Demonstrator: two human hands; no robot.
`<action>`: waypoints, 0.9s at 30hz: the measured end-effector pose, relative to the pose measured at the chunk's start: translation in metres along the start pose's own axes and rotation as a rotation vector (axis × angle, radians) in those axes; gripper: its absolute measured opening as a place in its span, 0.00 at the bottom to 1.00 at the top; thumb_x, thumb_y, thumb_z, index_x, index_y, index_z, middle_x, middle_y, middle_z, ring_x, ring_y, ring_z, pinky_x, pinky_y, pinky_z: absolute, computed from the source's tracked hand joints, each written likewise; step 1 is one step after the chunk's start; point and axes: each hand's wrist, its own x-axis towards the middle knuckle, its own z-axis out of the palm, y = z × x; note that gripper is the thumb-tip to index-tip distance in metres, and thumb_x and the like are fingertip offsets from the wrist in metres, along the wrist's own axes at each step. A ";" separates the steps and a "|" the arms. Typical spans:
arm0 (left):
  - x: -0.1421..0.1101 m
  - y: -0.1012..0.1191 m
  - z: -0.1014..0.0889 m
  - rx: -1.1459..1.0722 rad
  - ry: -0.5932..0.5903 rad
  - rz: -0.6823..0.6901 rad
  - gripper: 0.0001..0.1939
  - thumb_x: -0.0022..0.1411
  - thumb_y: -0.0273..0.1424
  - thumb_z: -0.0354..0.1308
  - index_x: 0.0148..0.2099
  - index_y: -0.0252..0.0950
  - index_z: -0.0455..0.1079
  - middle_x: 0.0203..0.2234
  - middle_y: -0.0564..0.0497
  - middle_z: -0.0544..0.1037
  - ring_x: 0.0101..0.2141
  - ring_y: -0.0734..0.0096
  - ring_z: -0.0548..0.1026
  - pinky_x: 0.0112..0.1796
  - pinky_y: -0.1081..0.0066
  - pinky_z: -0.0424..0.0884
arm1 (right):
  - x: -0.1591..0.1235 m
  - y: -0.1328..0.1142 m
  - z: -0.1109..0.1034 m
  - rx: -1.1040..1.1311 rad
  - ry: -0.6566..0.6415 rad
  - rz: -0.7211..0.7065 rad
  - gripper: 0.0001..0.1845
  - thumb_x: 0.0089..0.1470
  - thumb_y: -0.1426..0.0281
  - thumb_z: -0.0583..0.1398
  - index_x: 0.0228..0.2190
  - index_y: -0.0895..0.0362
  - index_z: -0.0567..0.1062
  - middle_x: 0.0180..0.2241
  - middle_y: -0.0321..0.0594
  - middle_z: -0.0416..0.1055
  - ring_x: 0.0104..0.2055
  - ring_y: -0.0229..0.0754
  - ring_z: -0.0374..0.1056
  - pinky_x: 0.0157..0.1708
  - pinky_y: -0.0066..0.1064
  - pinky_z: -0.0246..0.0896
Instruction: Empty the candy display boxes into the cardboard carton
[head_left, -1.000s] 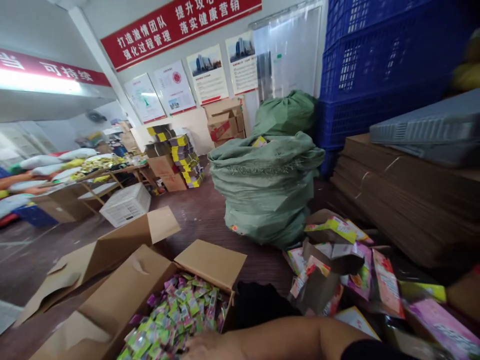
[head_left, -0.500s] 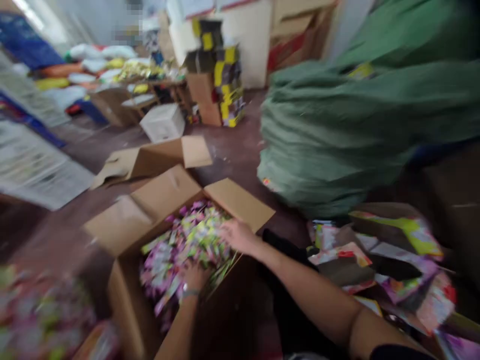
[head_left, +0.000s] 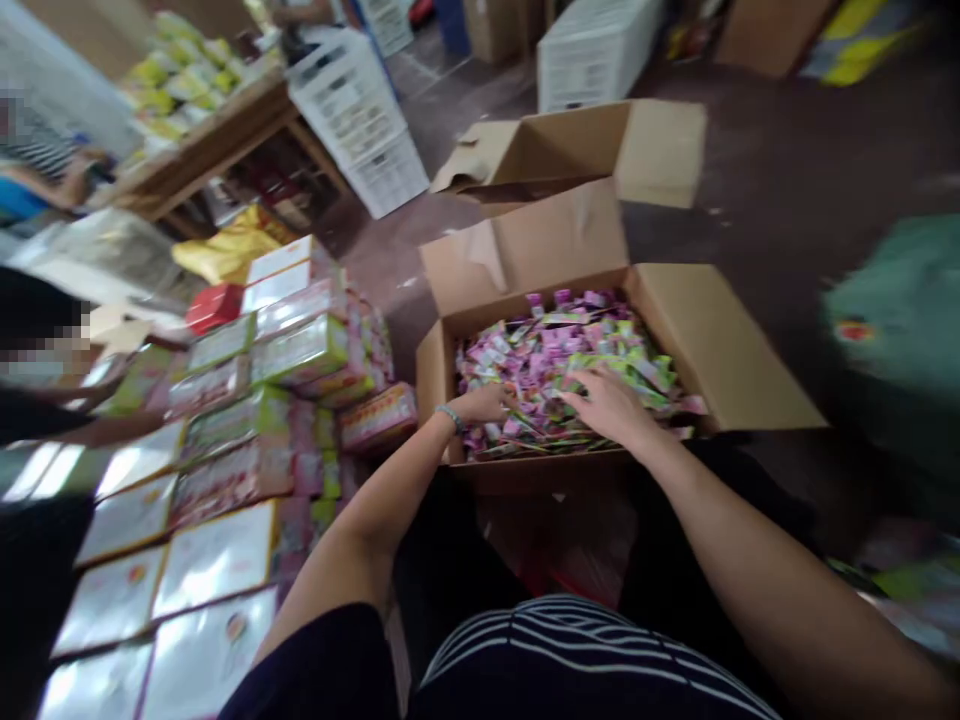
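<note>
Standing mid-frame, the box (head_left: pixel 430 378) is nearly filled with packets (head_left: pixel 541 345), flaps (head_left: pixel 724 350) unclosed — the right hand (head_left: pixel 609 405) is spread; the left hand's (head_left: pixel 487 403) grip cannot be told.

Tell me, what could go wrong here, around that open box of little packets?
The small pink and green packets lie right up to the near edge of the open brown cardboard box, so some might spill if the right fingers sweep outward. The person's left forearm is beside stacked glossy rectangular printed boxes; a bump could perhaps shift one.
</note>
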 end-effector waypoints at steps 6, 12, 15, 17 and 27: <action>-0.089 -0.078 -0.033 -0.068 0.261 -0.240 0.25 0.66 0.27 0.58 0.64 0.35 0.75 0.54 0.43 0.80 0.54 0.62 0.77 0.55 0.68 0.71 | 0.007 0.012 0.032 0.054 -0.002 -0.066 0.22 0.64 0.55 0.56 0.46 0.57 0.80 0.46 0.52 0.77 0.49 0.58 0.74 0.53 0.47 0.70; -0.138 -0.174 -0.013 0.200 0.315 -0.700 0.47 0.55 0.23 0.66 0.75 0.30 0.56 0.69 0.25 0.61 0.70 0.36 0.57 0.65 0.42 0.57 | -0.001 0.019 0.035 0.081 -0.019 -0.067 0.34 0.64 0.42 0.50 0.43 0.57 0.80 0.47 0.54 0.77 0.48 0.60 0.75 0.50 0.51 0.71; -0.140 -0.220 -0.004 0.234 0.194 -0.773 0.62 0.47 0.29 0.77 0.78 0.36 0.48 0.73 0.21 0.52 0.72 0.26 0.50 0.64 0.31 0.50 | -0.004 0.025 0.034 0.064 -0.040 -0.051 0.35 0.64 0.40 0.50 0.44 0.55 0.80 0.48 0.51 0.78 0.47 0.60 0.76 0.47 0.49 0.72; -0.132 -0.242 0.003 0.291 0.088 -0.757 0.71 0.44 0.36 0.80 0.80 0.40 0.40 0.74 0.21 0.47 0.73 0.27 0.46 0.65 0.32 0.46 | -0.007 0.030 0.033 0.033 -0.057 -0.030 0.36 0.65 0.39 0.49 0.46 0.54 0.80 0.48 0.49 0.79 0.46 0.59 0.76 0.44 0.49 0.72; -0.120 -0.255 0.037 0.360 0.151 -0.705 0.65 0.51 0.29 0.73 0.81 0.45 0.36 0.68 0.27 0.54 0.65 0.31 0.58 0.62 0.40 0.55 | -0.012 0.036 0.039 -0.040 -0.102 0.004 0.39 0.65 0.36 0.48 0.49 0.54 0.79 0.51 0.47 0.78 0.47 0.60 0.77 0.44 0.51 0.74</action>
